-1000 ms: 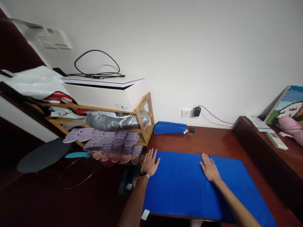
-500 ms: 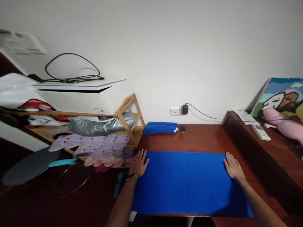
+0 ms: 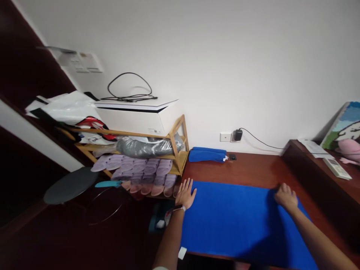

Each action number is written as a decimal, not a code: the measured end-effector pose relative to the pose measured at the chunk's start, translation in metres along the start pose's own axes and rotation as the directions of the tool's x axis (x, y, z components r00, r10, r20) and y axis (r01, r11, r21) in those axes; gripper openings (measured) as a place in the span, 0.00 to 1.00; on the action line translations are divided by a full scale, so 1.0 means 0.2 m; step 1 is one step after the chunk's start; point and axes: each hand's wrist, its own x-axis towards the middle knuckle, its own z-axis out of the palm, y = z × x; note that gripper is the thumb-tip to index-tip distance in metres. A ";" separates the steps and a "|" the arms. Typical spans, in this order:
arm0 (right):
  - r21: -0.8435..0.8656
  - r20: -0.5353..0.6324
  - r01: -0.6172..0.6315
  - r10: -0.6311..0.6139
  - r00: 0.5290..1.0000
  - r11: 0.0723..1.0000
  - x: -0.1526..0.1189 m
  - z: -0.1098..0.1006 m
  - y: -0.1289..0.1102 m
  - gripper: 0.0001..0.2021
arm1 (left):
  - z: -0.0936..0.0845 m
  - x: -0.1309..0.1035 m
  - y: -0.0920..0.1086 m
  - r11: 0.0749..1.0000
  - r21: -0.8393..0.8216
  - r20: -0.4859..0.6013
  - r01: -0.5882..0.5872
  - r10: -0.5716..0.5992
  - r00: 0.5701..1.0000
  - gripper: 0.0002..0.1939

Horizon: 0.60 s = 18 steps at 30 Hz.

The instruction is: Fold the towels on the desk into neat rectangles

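A blue cloth point(image 3: 225, 217) is spread flat on the reddish-brown desk point(image 3: 253, 168), with a white tag at its near left corner. My left hand point(image 3: 185, 195) rests on the cloth's far left corner, fingers spread and empty. Near the far right corner, my right hand point(image 3: 286, 197) is held over the cloth with its fingers curled in; what they hold, if anything, is hidden. Its shadow falls on the cloth. Rolled or folded blue cloth point(image 3: 207, 154) lies by the wall at the back of the desk.
Left of the desk stands a wooden rack point(image 3: 177, 150) with slippers point(image 3: 135, 165) and a white box point(image 3: 132, 120). A grey stool point(image 3: 70, 185) is beyond it. On the right are a raised ledge, a remote point(image 3: 336, 168) and a pink plush point(image 3: 349, 148).
The view has turned left. My right hand has gone from lying flat at the cloth's right edge to curled fingers over the cloth. My left hand remains spread at the left corner.
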 end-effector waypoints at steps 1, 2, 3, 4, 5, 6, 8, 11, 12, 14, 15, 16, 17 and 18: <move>0.001 -0.012 0.052 -0.052 0.999 0.999 -0.02 -0.02 -0.17 0.35 | 0.00 0.00 0.00 1.000 -0.009 -0.007 0.000 0.000 1.000 0.34; 0.006 -0.021 0.132 -0.132 0.991 0.991 -0.05 -0.03 -0.37 0.34 | 0.00 -0.01 0.00 1.000 -0.018 -0.012 0.000 -0.001 1.000 0.33; 0.014 -0.030 0.228 -0.227 0.973 0.974 -0.10 -0.03 -0.57 0.34 | 0.00 -0.01 0.01 1.000 -0.027 -0.018 0.001 -0.002 1.000 0.33; 0.026 -0.027 0.329 -0.329 0.944 0.944 -0.17 -0.01 -0.78 0.33 | 0.00 -0.01 0.01 0.999 -0.035 -0.023 0.002 -0.003 1.000 0.33; 0.042 -0.019 0.422 -0.422 0.907 0.906 -0.24 0.01 -0.99 0.33 | 0.01 -0.02 0.01 0.999 -0.040 -0.028 0.002 -0.003 1.000 0.33; 0.060 -0.011 0.497 -0.497 0.868 0.866 -0.32 0.04 -1.17 0.33 | 0.01 -0.02 0.01 0.999 -0.044 -0.035 0.002 -0.003 0.999 0.33; 0.175 0.010 0.612 -0.623 0.782 0.771 -0.47 0.09 -1.47 0.35 | 0.01 -0.02 0.02 0.999 -0.046 -0.048 0.001 -0.004 0.999 0.33; 0.322 0.039 0.626 -0.671 0.740 0.710 -0.59 0.14 -1.64 0.37 | 0.02 -0.02 0.01 0.999 -0.042 -0.051 0.005 -0.007 0.999 0.33; 0.334 0.042 0.623 -0.671 0.740 0.708 -0.59 0.16 -1.62 0.37 | 0.02 -0.02 0.01 0.999 -0.043 -0.048 0.006 -0.008 0.999 0.33; 0.321 0.037 0.609 -0.653 0.757 0.725 -0.54 0.18 -1.47 0.37 | 0.02 -0.01 0.01 0.999 -0.048 -0.044 0.004 -0.006 0.999 0.33; 0.306 0.033 0.589 -0.627 0.778 0.748 -0.50 0.20 -1.36 0.37 | 0.02 -0.01 0.00 0.999 -0.051 -0.043 0.002 -0.004 0.999 0.34; 0.287 0.030 0.556 -0.587 0.809 0.780 -0.45 0.22 -1.21 0.37 | 0.02 0.00 0.00 0.999 -0.054 -0.044 0.000 -0.002 0.999 0.34; 0.267 0.028 0.511 -0.536 0.844 0.817 -0.40 0.24 -1.04 0.37 | 0.03 0.00 -0.01 0.998 -0.056 -0.047 -0.002 -0.001 0.999 0.33; 0.246 0.023 0.462 -0.481 0.876 0.852 -0.35 0.27 -0.85 0.37 | 0.03 0.00 -0.01 0.998 -0.057 -0.052 -0.003 0.000 0.999 0.33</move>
